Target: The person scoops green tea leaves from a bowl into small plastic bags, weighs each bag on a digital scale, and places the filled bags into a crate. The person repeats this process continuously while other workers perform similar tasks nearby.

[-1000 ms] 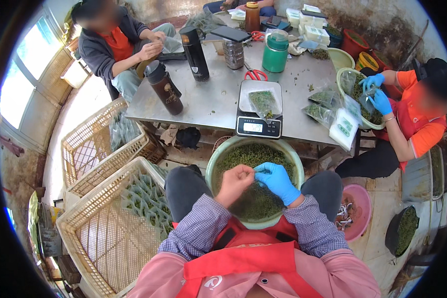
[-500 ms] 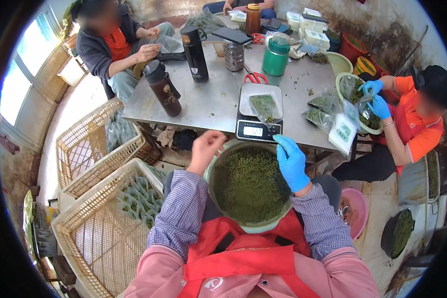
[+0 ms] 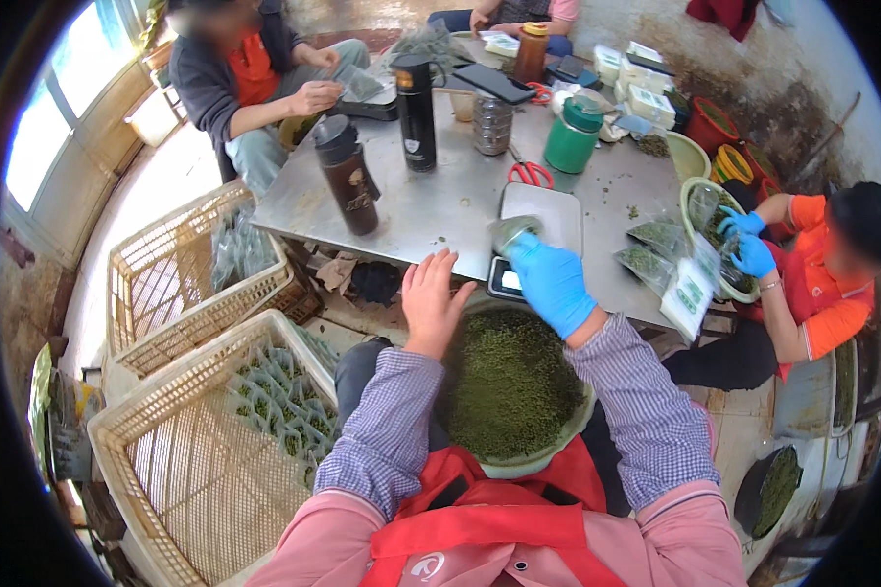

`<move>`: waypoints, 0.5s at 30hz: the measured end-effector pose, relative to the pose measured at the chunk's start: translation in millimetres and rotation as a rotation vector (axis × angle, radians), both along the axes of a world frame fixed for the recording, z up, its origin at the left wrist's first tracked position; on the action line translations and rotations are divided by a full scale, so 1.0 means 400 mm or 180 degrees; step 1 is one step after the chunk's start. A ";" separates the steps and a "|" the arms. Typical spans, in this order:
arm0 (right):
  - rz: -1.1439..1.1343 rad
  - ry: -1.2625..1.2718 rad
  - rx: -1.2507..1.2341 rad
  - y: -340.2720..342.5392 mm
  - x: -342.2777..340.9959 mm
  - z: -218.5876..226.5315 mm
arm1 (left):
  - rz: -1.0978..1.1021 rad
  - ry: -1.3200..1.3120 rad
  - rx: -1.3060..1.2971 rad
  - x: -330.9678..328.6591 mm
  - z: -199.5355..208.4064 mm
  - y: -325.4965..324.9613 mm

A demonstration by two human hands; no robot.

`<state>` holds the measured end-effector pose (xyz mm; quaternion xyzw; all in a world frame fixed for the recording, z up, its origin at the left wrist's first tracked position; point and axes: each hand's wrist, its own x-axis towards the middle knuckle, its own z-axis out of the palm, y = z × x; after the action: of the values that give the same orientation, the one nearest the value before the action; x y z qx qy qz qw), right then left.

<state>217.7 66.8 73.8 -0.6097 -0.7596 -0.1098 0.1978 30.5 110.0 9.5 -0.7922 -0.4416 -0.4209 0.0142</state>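
Observation:
My right hand (image 3: 555,287), in a blue glove, grips a small clear bag (image 3: 515,229) of green peppercorn-like berries at the front of the kitchen scale (image 3: 556,212). The glove hides part of the scale's display and most of the bag. Bare and with its fingers spread, my left hand (image 3: 435,301) is near the table's front edge and holds nothing. Below both hands, between my knees, a pale green basin (image 3: 507,470) is filled with loose green berries (image 3: 509,391).
Plastic crates (image 3: 181,479) with filled bags stand on my left. On the metal table (image 3: 440,220) are a brown bottle (image 3: 347,181), a black flask (image 3: 415,115), red scissors (image 3: 531,174) and a green jar (image 3: 574,137). Co-workers sit left, right and behind the table; filled bags (image 3: 656,235) lie at right.
My right hand has moved onto the scale and taken the bag off its plate. My left hand has opened and moved a little right. The view has shifted slightly.

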 end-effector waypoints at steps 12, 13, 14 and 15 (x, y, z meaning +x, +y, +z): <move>-0.0014 0.0152 -0.0603 -0.020 -0.133 -0.090 | -0.0499 0.0157 -0.0716 0.001 -0.048 -0.011; 0.0084 0.0168 -0.0683 -0.032 -0.134 -0.071 | -0.0457 0.0218 -0.0797 -0.006 -0.044 -0.014; 0.0154 0.0162 -0.0766 -0.044 -0.130 -0.050 | -0.0444 0.0257 -0.0879 -0.004 -0.038 -0.019; 0.0116 0.0320 -0.0543 -0.054 -0.135 -0.026 | -0.0434 0.0296 -0.0961 -0.001 -0.036 -0.021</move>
<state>163.5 45.2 63.3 -0.6152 -0.7662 -0.0104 0.1851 30.2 101.7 -4.8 -0.8321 -0.4438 -0.3127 -0.1131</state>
